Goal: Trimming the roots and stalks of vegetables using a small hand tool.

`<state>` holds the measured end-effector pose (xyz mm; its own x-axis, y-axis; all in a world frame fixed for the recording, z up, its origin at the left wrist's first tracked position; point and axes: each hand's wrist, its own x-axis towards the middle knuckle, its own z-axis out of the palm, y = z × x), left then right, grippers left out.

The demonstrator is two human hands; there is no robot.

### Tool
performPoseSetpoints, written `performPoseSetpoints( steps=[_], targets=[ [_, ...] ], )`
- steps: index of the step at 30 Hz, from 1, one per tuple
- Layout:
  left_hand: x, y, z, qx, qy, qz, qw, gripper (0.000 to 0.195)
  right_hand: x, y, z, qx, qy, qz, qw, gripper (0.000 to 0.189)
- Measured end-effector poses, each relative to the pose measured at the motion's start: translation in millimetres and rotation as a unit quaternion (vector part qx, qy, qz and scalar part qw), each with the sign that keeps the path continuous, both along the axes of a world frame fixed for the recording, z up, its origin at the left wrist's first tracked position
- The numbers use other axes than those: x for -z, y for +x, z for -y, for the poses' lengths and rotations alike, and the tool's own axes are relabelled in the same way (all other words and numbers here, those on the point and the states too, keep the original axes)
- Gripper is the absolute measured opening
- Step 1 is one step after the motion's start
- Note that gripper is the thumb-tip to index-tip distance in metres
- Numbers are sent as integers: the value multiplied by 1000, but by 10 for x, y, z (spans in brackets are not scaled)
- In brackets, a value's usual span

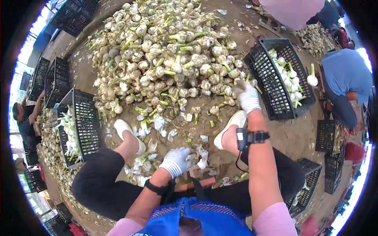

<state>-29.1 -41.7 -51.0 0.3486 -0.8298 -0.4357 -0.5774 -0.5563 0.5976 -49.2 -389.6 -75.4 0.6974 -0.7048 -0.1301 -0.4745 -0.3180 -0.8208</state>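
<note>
A large heap of untrimmed garlic bulbs (165, 59) lies on the ground ahead. My right hand (247, 96), in a white knit glove, reaches to the heap's right edge, its fingers at a soil-covered bulb; whether they grip it is unclear. My left hand (177, 160), gloved too, is low between my knees, above scattered peels, fingers curled; what it holds, if anything, cannot be made out. Right of the heap, a black plastic crate (279, 73) contains cleaned white bulbs with green stems, and one cleaned bulb (312, 77) appears just beyond its right side. Peeled skins (159, 123) lie between my feet.
At left stands another black crate (87, 126) with cleaned garlic. A further crate (307, 183) is beside my right knee. Co-workers sit at right (345, 73), left (26, 118) and top right (292, 10). More crates (60, 82) and garlic piles (53, 147) line the sides.
</note>
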Motion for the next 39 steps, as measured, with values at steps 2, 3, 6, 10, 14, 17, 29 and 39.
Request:
performPoseSetpoints(
  steps=[2, 3, 6, 10, 14, 17, 29, 39],
  targets=[
    [94, 74, -1, 13, 54, 4, 998, 34, 308, 351, 18, -67, -126, -90, 986, 47],
    [135, 117, -2, 5, 54, -11, 998, 34, 432, 527, 24, -90, -208, -114, 967, 48],
    [224, 237, -22, -26, 66, -43, 997, 36, 683, 1047, 60, -152, -296, -228, 915, 45],
    [307, 344, -70, -38, 99, -68, 992, 40, 854, 1202, -15, -94, -118, -345, 926, 29],
    [379, 361, -97, -171, 19, -92, 981, 38, 769, 715, -373, -107, -226, -197, 948, 35],
    [407, 305, -67, -383, -137, -209, 889, 41, 510, 292, -1117, -74, -101, 0, 992, 40],
    [-199, 39, -409, -358, -328, -66, 872, 62, -341, -465, -2427, 4, 437, 156, 886, 36],
    [-361, -115, -574, -276, -298, 114, 907, 65, -424, -504, -2464, -89, 359, 60, 927, 19]
  ],
)
